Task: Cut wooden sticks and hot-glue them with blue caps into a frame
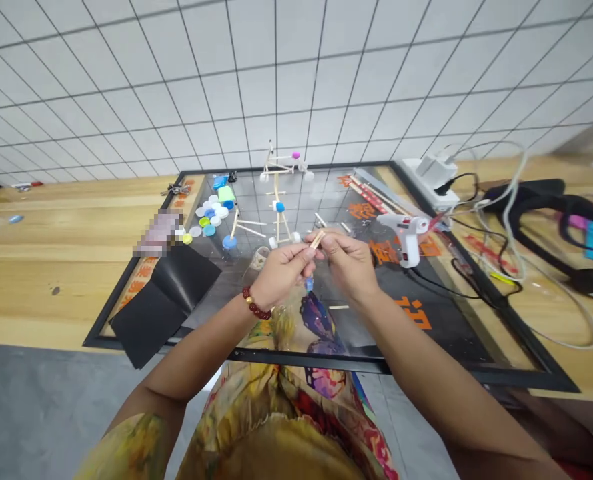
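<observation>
Both my hands meet above the glass-topped frame (126, 280). My left hand (282, 272), with a red bead bracelet on its wrist, is closed in a pinch on a small wooden stick (317, 239). My right hand (347, 261) is also closed, its fingertips pinching the same stick. A small blue piece (309, 285) hangs just under my left fingers. Beyond my hands stands a structure of sticks and bottle caps (280, 223).
A white glue gun (407, 233) lies right of my hands, its cord running to a white power strip (433, 175). Several coloured bottle caps (211, 217) and a black sheet (169, 293) lie at the left. Black straps and cables (536, 207) lie at the right.
</observation>
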`<move>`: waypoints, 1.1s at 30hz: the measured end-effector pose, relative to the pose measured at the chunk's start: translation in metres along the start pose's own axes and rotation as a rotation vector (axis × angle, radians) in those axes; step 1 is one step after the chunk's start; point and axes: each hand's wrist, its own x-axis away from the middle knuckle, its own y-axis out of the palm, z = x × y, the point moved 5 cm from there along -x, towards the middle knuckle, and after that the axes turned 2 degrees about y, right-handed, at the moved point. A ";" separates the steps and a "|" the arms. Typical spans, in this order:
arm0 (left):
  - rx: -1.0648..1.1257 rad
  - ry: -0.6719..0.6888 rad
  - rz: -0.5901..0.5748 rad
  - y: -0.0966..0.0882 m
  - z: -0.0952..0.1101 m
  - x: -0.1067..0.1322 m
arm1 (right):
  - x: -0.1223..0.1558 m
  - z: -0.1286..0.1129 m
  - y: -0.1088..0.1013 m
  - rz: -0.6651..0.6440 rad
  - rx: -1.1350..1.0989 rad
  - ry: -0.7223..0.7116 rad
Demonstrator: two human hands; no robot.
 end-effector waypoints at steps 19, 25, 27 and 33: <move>0.079 -0.228 -0.045 -0.003 -0.005 0.014 | 0.005 -0.005 0.005 -0.050 0.121 -0.009; 0.057 -0.242 -0.026 -0.003 -0.005 0.014 | 0.002 -0.003 0.002 -0.039 0.139 -0.008; 0.061 -0.232 -0.033 -0.003 -0.006 0.015 | 0.002 -0.004 0.003 -0.039 0.124 -0.004; 0.058 -0.200 -0.033 -0.004 -0.008 0.014 | 0.004 -0.004 0.006 -0.074 0.086 0.006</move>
